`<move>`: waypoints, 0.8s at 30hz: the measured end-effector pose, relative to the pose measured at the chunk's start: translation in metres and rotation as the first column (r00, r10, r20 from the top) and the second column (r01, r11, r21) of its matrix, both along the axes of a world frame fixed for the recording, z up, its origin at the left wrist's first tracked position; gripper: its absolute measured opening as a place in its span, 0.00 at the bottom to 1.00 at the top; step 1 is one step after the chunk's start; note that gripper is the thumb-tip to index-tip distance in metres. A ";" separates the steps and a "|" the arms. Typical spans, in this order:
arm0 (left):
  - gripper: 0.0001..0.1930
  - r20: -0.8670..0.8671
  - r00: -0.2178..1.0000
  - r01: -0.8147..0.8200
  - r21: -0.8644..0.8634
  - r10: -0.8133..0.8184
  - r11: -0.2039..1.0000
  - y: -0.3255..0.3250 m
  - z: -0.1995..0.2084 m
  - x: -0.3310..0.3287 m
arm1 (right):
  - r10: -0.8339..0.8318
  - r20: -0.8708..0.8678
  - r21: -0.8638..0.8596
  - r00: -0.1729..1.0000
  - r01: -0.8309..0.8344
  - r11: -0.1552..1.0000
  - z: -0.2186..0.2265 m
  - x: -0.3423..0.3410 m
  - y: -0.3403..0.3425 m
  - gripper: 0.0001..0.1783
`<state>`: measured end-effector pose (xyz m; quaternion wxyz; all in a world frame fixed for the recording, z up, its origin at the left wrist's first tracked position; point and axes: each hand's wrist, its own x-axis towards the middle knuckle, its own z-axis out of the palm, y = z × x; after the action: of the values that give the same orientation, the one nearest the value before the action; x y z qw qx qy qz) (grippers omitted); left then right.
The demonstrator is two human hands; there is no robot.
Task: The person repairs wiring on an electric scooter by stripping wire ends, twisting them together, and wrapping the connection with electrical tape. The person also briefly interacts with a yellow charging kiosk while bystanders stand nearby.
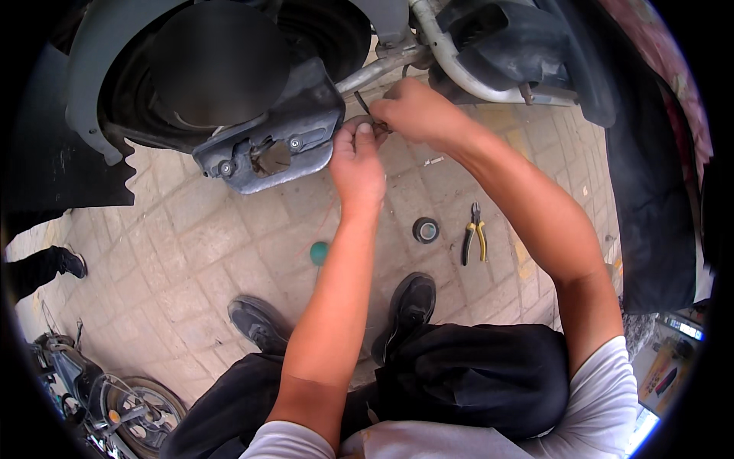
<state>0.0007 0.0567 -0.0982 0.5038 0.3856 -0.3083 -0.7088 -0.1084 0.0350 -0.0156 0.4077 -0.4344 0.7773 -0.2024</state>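
Note:
My left hand (358, 162) is closed in a pinch, thumb on top, at a thin black cable (362, 102) under the scooter's frame. Close against it, my right hand (422, 113) is closed too, its fingers on the same cable. The cable runs up from between my hands toward a silver frame tube (382, 70). My fingers cover the spot where they meet, so the cable's end there is hidden. Just left of my left hand is a scuffed grey plastic cover (264, 172) with two bolts and a ragged opening.
Pliers with yellow and black handles (475, 233) and a roll of black tape (426, 230) lie on the paving (290, 222). Near my left forearm is a green round object (319, 253). A parked two-wheeler (130, 413) stands lower left; another person's shoe (73, 262) shows at left.

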 end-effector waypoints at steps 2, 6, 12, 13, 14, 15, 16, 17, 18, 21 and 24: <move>0.08 -0.031 0.999 -0.006 0.042 0.008 0.999 -0.001 0.000 0.003 | 0.088 -0.062 -0.083 0.994 -0.093 0.992 0.005 -0.004 0.006 0.14; 0.08 -0.045 0.999 0.008 0.076 -0.004 0.997 0.000 0.001 0.001 | 0.150 -0.514 -0.498 0.844 -0.437 0.749 -0.009 -0.021 0.021 0.09; 0.08 -0.048 0.999 0.030 0.099 -0.025 0.995 -0.002 0.002 0.003 | 0.281 -0.763 -0.404 0.582 -0.768 0.496 -0.014 -0.024 0.018 0.07; 0.08 -0.053 0.998 0.032 0.095 -0.027 0.995 -0.002 0.001 0.004 | 0.296 -0.768 -0.392 0.569 -0.781 0.486 -0.013 -0.024 0.017 0.06; 0.08 -0.058 0.998 0.034 0.091 -0.029 0.995 -0.003 0.001 0.004 | 0.310 -0.772 -0.379 0.554 -0.794 0.475 -0.011 -0.024 0.016 0.06; 0.08 -0.064 0.997 0.036 0.086 -0.030 0.996 -0.003 0.000 0.004 | 0.324 -0.777 -0.366 0.540 -0.806 0.464 -0.009 -0.024 0.015 0.06; 0.08 -0.057 0.998 0.032 0.082 -0.028 0.996 -0.002 0.000 0.004 | 0.322 -0.772 -0.375 0.547 -0.802 0.465 -0.009 -0.023 0.014 0.06; 0.08 -0.051 0.998 0.029 0.078 -0.025 0.997 -0.002 0.000 0.003 | 0.319 -0.768 -0.383 0.555 -0.797 0.467 -0.009 -0.022 0.014 0.07; 0.08 -0.044 0.999 0.025 0.074 -0.022 0.997 -0.002 0.000 0.004 | 0.316 -0.764 -0.391 0.563 -0.793 0.468 -0.009 -0.020 0.014 0.08; 0.08 -0.005 1.000 0.021 0.067 -0.021 0.998 -0.001 0.002 0.003 | 0.207 -0.672 -0.481 0.711 -0.631 0.609 -0.019 -0.011 0.018 0.10; 0.09 -0.011 1.000 0.017 0.057 -0.016 0.998 -0.001 0.004 0.003 | 0.001 -0.296 -0.407 0.955 -0.127 0.905 -0.017 0.009 0.018 0.13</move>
<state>0.0041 0.0556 -0.0945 0.4884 0.3933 -0.2885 -0.7236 -0.0994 0.0532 -0.0324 0.1928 -0.5625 0.7514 -0.2861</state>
